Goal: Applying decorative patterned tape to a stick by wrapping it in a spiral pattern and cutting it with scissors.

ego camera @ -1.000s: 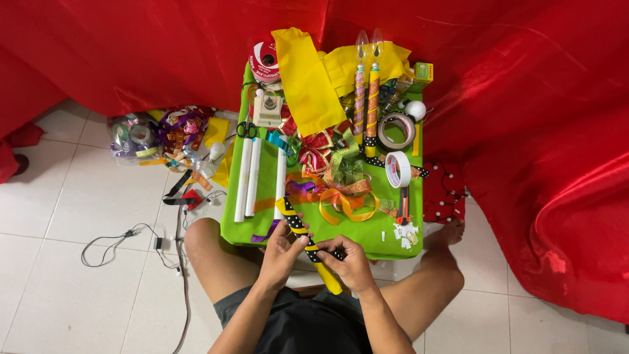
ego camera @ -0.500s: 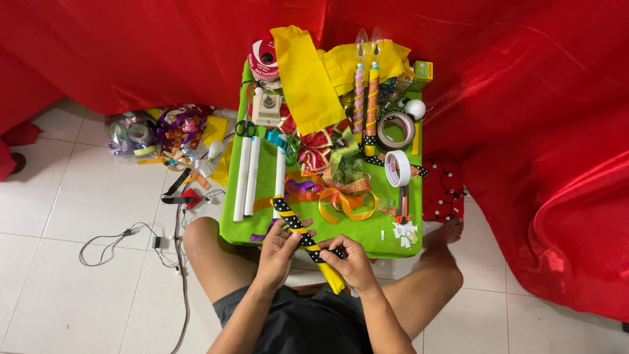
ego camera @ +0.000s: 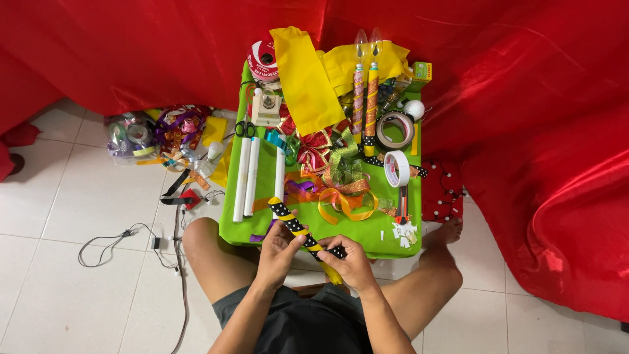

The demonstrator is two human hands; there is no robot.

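Red cloth [ego camera: 524, 131] drapes the whole back and right side of the room, spilling down to the white tiled floor [ego camera: 59, 216]. In front of it sits a low green surface [ego camera: 373, 229] crowded with craft bits: a yellow sheet [ego camera: 304, 78] at the far end, two white tubes [ego camera: 246, 174] lying side by side on the left, two tall decorated candle sticks [ego camera: 367, 105], a tangle of orange and green ribbons [ego camera: 341, 190], and two tape rolls [ego camera: 396, 131] towards the right edge. A heap of ribbon scraps [ego camera: 164, 137] lies on the floor to the left.

The person sits at the near edge, knees either side. Both hands hold a yellow stick wrapped in black dotted ribbon [ego camera: 298, 228], slanting over the surface's near edge. The left hand [ego camera: 278, 252] has its grip pinching the stick's middle; the right hand [ego camera: 354, 262] has its grip closed around the lower end.
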